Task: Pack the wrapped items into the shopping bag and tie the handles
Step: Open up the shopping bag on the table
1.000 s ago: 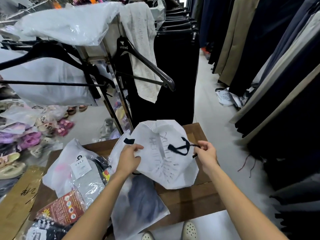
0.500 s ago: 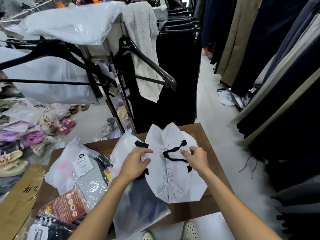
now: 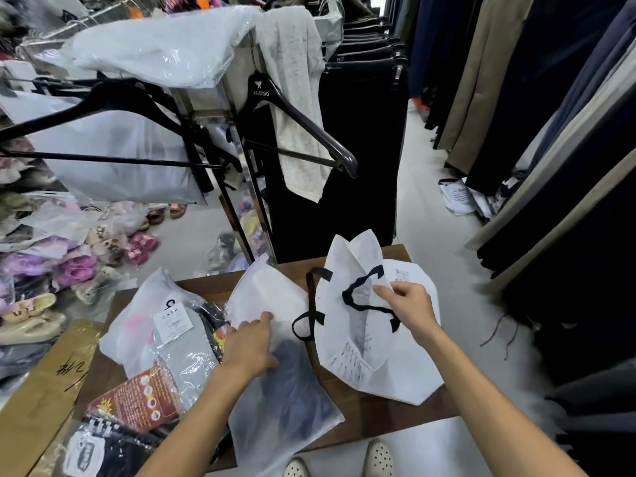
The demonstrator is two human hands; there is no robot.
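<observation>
Wooden table (image 3: 347,413) | left hand (image 3: 253,342) on frosted packet (image 3: 275,383) | right hand (image 3: 411,309) pinching shopping bag (image 3: 399,370)

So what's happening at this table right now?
A person is packing wrapped clothes at a wooden table. The right hand holds open the rim of the white shopping bag, while the left hand rests on a frosted packet with dark clothing. Nothing looks packed yet; more wrapped items lie to the left.

white shopping bag (image 3: 395,366) open on table; frosted wrapped item (image 3: 285,401) beside (dark garment).
</observation>
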